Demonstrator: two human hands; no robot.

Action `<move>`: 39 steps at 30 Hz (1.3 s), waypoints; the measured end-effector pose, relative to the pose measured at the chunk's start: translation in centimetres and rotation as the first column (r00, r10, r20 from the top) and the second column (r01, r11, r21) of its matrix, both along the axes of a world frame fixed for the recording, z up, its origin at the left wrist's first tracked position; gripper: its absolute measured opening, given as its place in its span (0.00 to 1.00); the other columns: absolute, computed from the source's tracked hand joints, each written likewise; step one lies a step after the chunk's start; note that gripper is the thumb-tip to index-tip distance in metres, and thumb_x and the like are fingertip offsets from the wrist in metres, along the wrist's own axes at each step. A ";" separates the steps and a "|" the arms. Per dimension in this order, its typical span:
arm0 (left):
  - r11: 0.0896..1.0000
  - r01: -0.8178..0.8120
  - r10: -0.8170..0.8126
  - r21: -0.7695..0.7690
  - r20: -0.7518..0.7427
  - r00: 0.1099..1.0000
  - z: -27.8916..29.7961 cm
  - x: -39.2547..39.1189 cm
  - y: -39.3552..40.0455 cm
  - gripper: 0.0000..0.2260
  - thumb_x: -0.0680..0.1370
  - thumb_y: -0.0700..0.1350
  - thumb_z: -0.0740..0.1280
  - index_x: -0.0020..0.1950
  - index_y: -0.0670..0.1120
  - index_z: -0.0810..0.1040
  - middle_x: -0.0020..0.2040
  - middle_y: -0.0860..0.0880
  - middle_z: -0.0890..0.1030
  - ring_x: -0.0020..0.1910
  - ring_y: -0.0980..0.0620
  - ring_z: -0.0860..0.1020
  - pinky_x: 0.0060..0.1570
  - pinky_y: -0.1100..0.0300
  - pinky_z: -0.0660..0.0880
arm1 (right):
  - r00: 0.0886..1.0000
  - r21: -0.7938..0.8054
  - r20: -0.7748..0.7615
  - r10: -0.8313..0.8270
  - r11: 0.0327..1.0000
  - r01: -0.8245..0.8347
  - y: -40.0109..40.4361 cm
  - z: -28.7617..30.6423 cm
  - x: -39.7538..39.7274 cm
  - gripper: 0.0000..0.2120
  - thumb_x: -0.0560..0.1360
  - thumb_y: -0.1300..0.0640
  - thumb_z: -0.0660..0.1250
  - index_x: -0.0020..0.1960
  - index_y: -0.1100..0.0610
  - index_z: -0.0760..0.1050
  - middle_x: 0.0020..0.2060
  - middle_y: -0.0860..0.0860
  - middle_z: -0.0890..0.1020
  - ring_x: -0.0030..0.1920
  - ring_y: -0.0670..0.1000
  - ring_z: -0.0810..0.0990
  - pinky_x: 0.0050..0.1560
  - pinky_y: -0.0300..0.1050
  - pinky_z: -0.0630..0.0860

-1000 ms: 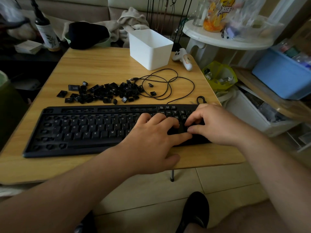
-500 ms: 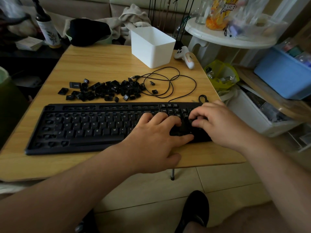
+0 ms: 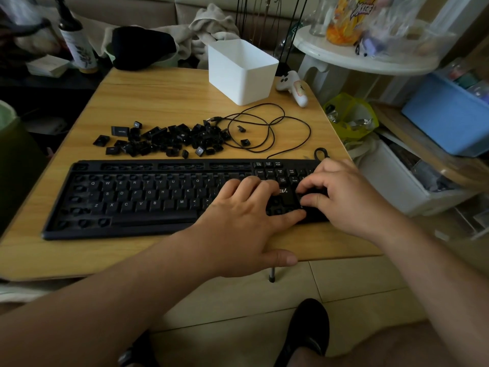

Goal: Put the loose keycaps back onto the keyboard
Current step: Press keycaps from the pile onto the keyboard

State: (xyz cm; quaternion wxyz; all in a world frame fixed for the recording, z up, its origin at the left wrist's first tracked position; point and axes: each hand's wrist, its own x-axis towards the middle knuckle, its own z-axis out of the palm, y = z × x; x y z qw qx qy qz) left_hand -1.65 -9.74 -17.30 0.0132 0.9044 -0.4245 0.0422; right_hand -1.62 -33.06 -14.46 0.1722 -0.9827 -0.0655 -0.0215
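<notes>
Step in hand, as judged: seating a keycap at the right end of the keyboard (image 3: 158,200), in the numpad block. Right hand (image 3: 344,197) sits over that block, fingers (image 3: 315,200) curled down onto the keys; whether a cap is pinched beneath them cannot be told — the fingertips hide it. Left hand (image 3: 246,221) lies flat across the keyboard's right-centre, fingers straight, index reaching toward the right hand, holding nothing, apparently steadying the board.

Loose keycaps (image 3: 164,141) remain heaped on the worktop (image 3: 158,96) just behind the keyboard, two strays inside the cable (image 3: 267,128) loops. Function row and left column show bare sockets.

Next move likely needs a firm straight press, then a reach to the heap.

Versus 1.0 s ago: right hand's fingers have curled tighter and shifted slightly rightward; left hand unchanged.
</notes>
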 end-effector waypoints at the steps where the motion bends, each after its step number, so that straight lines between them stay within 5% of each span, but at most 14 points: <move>1: 1.000 0.000 0.000 0.000 0.006 1.000 0.0 0.0 0.0 0.35 0.77 0.78 0.45 0.82 0.67 0.51 0.77 0.44 0.59 0.74 0.40 0.59 0.71 0.40 0.58 | 1.000 -0.002 -0.002 -0.014 1.000 0.014 0.1 0.1 0.0 0.07 0.75 0.49 0.76 0.53 0.42 0.84 0.48 0.41 0.74 0.59 0.49 0.67 0.61 0.51 0.68; 9: 1.000 -0.004 0.004 0.001 0.017 1.000 -0.2 0.0 0.1 0.35 0.76 0.78 0.44 0.82 0.67 0.52 0.76 0.44 0.59 0.74 0.40 0.60 0.71 0.40 0.59 | 0.986 0.000 -0.116 -0.117 0.993 0.118 1.3 0.8 0.9 0.12 0.70 0.50 0.80 0.36 0.38 0.78 0.47 0.43 0.77 0.57 0.49 0.71 0.54 0.45 0.67; 17: 1.000 0.007 -0.006 -0.013 0.023 1.000 -0.4 -0.1 0.1 0.35 0.77 0.78 0.45 0.81 0.67 0.55 0.76 0.44 0.62 0.74 0.39 0.62 0.70 0.39 0.60 | 0.952 0.030 -0.271 -0.142 0.987 0.156 1.6 1.9 1.8 0.07 0.72 0.53 0.80 0.38 0.45 0.85 0.38 0.41 0.83 0.45 0.43 0.79 0.41 0.41 0.72; 20: 1.000 0.006 -0.005 -0.019 0.025 1.000 -0.4 -0.1 0.1 0.35 0.77 0.78 0.44 0.82 0.67 0.54 0.76 0.44 0.61 0.74 0.39 0.61 0.70 0.39 0.59 | 0.946 0.076 -0.300 -0.125 0.985 0.155 1.4 2.3 1.6 0.06 0.73 0.54 0.79 0.40 0.46 0.86 0.39 0.42 0.84 0.44 0.43 0.81 0.43 0.43 0.76; 27: 1.000 0.015 -0.015 -0.001 0.067 0.998 -0.4 -0.3 0.2 0.34 0.78 0.76 0.45 0.82 0.65 0.58 0.74 0.42 0.66 0.71 0.38 0.65 0.67 0.39 0.64 | 0.967 0.275 -0.189 -0.173 0.936 0.221 0.6 2.5 1.5 0.08 0.70 0.54 0.81 0.37 0.50 0.84 0.35 0.46 0.84 0.40 0.47 0.82 0.40 0.45 0.78; 33: 0.985 -0.003 0.018 -0.170 0.087 0.996 1.4 1.1 0.2 0.24 0.82 0.67 0.52 0.75 0.63 0.72 0.63 0.55 0.79 0.63 0.48 0.74 0.60 0.45 0.68 | 0.958 0.184 -0.217 -0.187 0.956 0.228 0.7 1.6 1.9 0.10 0.69 0.51 0.82 0.35 0.51 0.82 0.29 0.38 0.81 0.35 0.45 0.79 0.37 0.43 0.72; 39: 0.878 -0.413 0.411 -0.243 -0.059 0.910 3.9 7.4 4.2 0.12 0.82 0.56 0.63 0.64 0.62 0.80 0.61 0.55 0.81 0.61 0.49 0.77 0.66 0.43 0.71 | 0.960 0.200 -0.207 -0.189 0.952 0.231 0.9 1.9 2.2 0.10 0.70 0.50 0.81 0.37 0.51 0.82 0.33 0.45 0.81 0.36 0.46 0.79 0.37 0.45 0.75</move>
